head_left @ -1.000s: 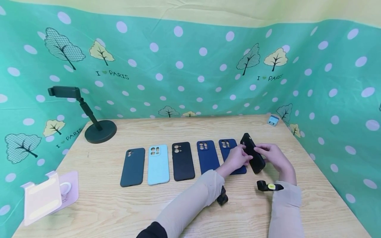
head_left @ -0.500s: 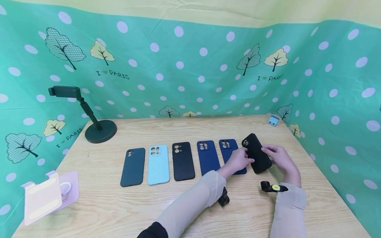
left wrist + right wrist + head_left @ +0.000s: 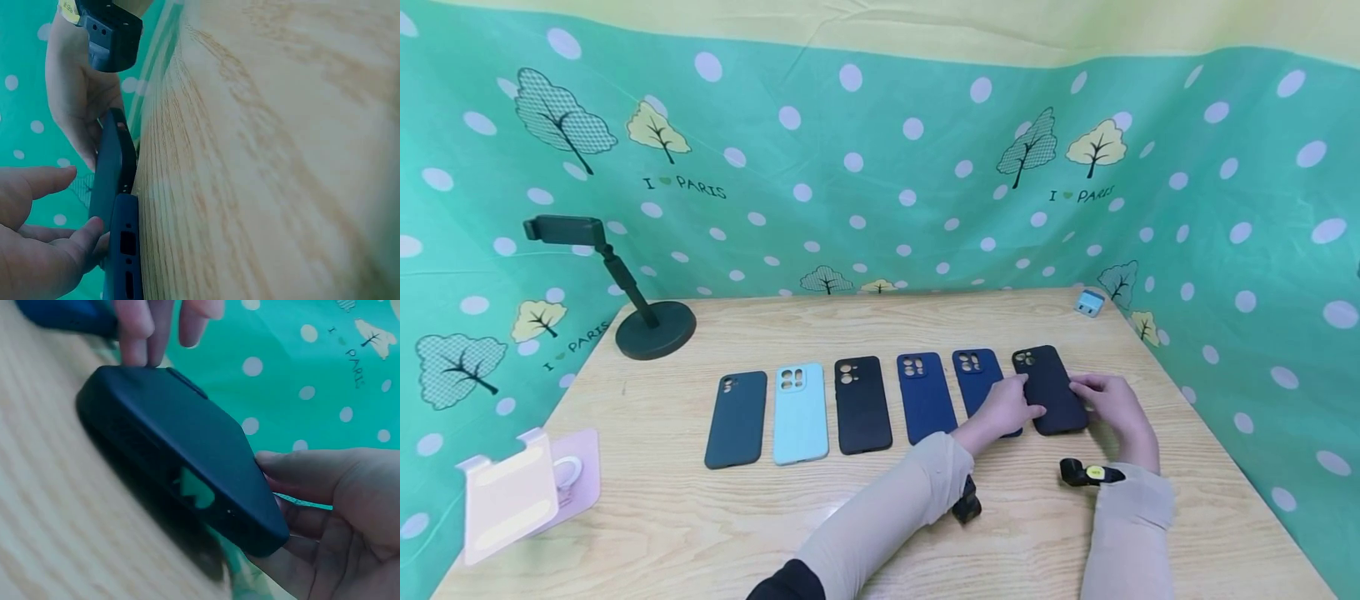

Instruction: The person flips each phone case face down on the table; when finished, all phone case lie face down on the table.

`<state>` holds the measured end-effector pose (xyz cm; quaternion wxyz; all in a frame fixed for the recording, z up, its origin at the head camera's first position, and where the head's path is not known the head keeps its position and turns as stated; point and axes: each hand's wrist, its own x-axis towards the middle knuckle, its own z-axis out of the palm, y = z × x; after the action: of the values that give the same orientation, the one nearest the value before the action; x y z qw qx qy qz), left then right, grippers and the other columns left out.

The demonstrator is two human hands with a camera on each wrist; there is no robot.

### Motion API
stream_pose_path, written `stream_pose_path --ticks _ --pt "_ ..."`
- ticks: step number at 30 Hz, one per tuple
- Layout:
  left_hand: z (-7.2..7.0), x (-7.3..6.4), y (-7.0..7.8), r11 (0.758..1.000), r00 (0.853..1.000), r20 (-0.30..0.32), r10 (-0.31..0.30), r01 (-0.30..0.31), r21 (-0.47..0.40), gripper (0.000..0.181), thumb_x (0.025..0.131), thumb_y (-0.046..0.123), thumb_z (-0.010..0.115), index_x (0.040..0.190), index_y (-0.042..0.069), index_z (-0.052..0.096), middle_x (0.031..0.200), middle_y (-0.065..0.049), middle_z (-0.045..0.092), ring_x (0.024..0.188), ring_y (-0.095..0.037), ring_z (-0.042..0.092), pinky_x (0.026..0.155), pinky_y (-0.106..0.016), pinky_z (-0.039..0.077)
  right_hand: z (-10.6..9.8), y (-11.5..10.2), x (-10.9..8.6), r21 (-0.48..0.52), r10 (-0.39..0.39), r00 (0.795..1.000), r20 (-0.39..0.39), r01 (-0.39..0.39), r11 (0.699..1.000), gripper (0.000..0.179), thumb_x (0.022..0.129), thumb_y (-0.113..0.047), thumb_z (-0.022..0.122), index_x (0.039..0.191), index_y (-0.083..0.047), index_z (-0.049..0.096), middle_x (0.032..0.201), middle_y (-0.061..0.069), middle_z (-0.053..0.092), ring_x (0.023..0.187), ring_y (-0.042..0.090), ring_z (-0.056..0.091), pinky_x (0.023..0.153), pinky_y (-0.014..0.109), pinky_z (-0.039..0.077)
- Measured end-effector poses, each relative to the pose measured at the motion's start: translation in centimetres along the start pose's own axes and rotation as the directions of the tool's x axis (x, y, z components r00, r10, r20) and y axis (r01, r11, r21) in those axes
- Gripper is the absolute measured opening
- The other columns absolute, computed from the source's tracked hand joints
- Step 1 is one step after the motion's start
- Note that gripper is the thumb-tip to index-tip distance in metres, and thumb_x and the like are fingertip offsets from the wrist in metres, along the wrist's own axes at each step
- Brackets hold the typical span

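Note:
A black phone case (image 3: 1054, 392) lies at the right end of a row, back side up, camera cutouts at its far left corner. My right hand (image 3: 1116, 408) pinches its right edge; in the right wrist view the thumb (image 3: 300, 467) is on the rim and the other fingers reach under. That side of the case is tilted up over the table, with a shadow beneath. At the left edge, my left hand (image 3: 1006, 408) touches the case with its fingertips, the thumb (image 3: 47, 181) held apart. Under the left hand, a navy phone case (image 3: 976, 375) is partly hidden.
Leftward in the row lie another navy case (image 3: 927, 400), a black case (image 3: 862, 408), a light blue case (image 3: 800, 417) and a dark teal case (image 3: 736, 421). A black phone stand (image 3: 655, 329), a pink stand (image 3: 512, 500) and a blue charger plug (image 3: 1089, 303) stand farther out.
The black case, earlier held tilted up on its edge, has come down flatter onto the table with its back turned up. My right hand has shifted slightly right with its edge.

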<state>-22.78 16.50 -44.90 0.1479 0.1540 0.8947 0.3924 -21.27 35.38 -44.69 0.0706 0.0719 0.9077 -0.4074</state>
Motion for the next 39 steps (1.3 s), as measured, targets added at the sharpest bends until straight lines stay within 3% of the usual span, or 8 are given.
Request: stream_pose_path --ticks 6,15,21,25,29,33,36,39 --pt "0.0 -0.1 0.1 1.000 1.000 0.012 0.003 -0.003 0.013 0.062 0.090 0.028 0.069 0.144 0.008 0.045 0.139 -0.004 0.057 0.133 -0.017 0.049 0.107 -0.026 0.045 0.5 -0.1 0.3 -0.031 0.009 1.000 -0.024 -0.010 0.999 0.038 0.102 -0.014 0.046 0.129 0.013 0.053 0.130 0.035 0.053 0.110 0.040 0.060 0.074 0.033 0.061" --pt "-0.1 0.0 0.0 0.998 1.000 0.021 0.022 -0.023 0.054 0.064 0.091 0.028 0.068 0.146 0.007 0.042 0.145 -0.004 0.051 0.135 -0.017 0.047 0.108 -0.025 0.043 1.0 0.0 0.7 -0.079 -0.002 0.996 -0.087 -0.004 0.997 0.034 0.099 -0.012 0.053 0.125 0.009 0.059 0.124 0.031 0.060 0.101 0.029 0.064 0.068 0.023 0.058" --pt "0.0 0.3 -0.5 0.998 0.999 0.031 0.038 -0.040 0.046 0.065 0.091 0.027 0.069 0.146 0.008 0.041 0.146 -0.003 0.050 0.135 -0.016 0.047 0.107 -0.023 0.044 1.4 0.0 0.9 -0.068 0.001 0.995 -0.098 -0.008 0.998 0.039 0.101 -0.019 0.051 0.130 0.007 0.055 0.130 0.031 0.055 0.112 0.037 0.060 0.075 0.028 0.060" --pt "-0.2 0.5 -1.2 0.998 0.997 0.053 0.061 -0.061 -0.002 0.066 0.091 0.023 0.068 0.148 0.008 0.038 0.100 -0.003 0.070 0.088 -0.012 0.066 0.077 -0.017 0.051 1.5 0.0 1.1 -0.081 -0.003 0.996 -0.093 -0.004 0.997 0.041 0.101 -0.022 0.051 0.131 0.007 0.055 0.130 0.032 0.055 0.111 0.037 0.060 0.073 0.024 0.058" --pt "-0.8 0.2 -2.1 0.994 0.994 0.060 0.095 -0.092 -0.058 0.065 0.092 0.020 0.067 0.149 0.007 0.037 0.065 0.002 0.053 0.057 -0.010 0.050 0.060 -0.017 0.043 1.1 0.0 1.1 -0.065 0.005 0.998 -0.058 -0.009 0.998 0.045 0.101 -0.024 0.049 0.132 0.008 0.052 0.131 0.032 0.054 0.111 0.036 0.060 0.076 0.028 0.058" --pt "-2.5 -1.3 -3.1 0.979 0.987 0.056 0.154 -0.144 -0.144 0.063 0.093 0.016 0.064 0.149 0.005 0.036 0.104 -0.003 0.069 0.086 -0.007 0.068 0.076 -0.010 0.051 0.4 0.5 0.7 -0.061 0.012 1.000 -0.021 -0.014 0.998 0.048 0.103 -0.025 0.045 0.135 0.011 0.048 0.131 0.033 0.053 0.114 0.041 0.059 0.083 0.037 0.059" --pt "-4.8 -3.0 -4.4 0.969 0.977 0.062 0.206 -0.195 -0.150 0.063 0.095 0.017 0.061 0.150 0.006 0.033 0.151 -0.013 0.042 0.124 -0.023 0.059 0.096 -0.020 0.052 -0.2 1.0 0.2 -0.088 0.010 1.000 0.004 -0.009 0.996 0.051 0.104 -0.027 0.042 0.136 0.012 0.045 0.132 0.034 0.052 0.118 0.044 0.057 0.085 0.040 0.059" --pt "-7.9 -4.6 -6.3 0.966 0.967 0.056 0.249 -0.245 -0.077 0.064 0.097 0.020 0.059 0.152 0.007 0.030 0.154 -0.012 0.037 0.124 -0.027 0.058 0.100 -0.026 0.051 -0.9 1.3 -0.3 -0.145 -0.001 1.000 0.028 0.005 0.989 0.054 0.104 -0.030 0.040 0.137 0.013 0.043 0.131 0.035 0.052 0.113 0.044 0.059 0.086 0.045 0.057"
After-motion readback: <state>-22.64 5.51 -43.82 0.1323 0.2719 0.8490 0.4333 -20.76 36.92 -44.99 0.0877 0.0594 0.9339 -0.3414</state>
